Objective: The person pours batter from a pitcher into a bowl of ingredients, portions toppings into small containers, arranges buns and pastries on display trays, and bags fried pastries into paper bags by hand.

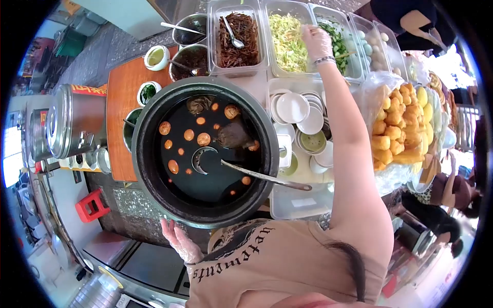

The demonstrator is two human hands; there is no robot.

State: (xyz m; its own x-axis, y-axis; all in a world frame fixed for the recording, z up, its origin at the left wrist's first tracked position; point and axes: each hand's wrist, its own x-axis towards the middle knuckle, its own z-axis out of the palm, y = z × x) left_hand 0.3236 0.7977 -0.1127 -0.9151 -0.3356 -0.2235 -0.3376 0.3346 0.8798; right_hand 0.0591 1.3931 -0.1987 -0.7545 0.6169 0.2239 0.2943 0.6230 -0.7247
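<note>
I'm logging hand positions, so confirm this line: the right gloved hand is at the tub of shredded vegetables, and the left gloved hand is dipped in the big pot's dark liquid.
The left part is wrong. The head view shows the left gloved hand outside the big pot, near its rim, not in the dark liquid. The right gloved hand is at the tub of shredded vegetables.

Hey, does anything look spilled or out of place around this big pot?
No spill stands out. The white dishes in the clear bin beside the pot look a little jumbled, overlapping at uneven angles rather than neatly stacked.
</note>
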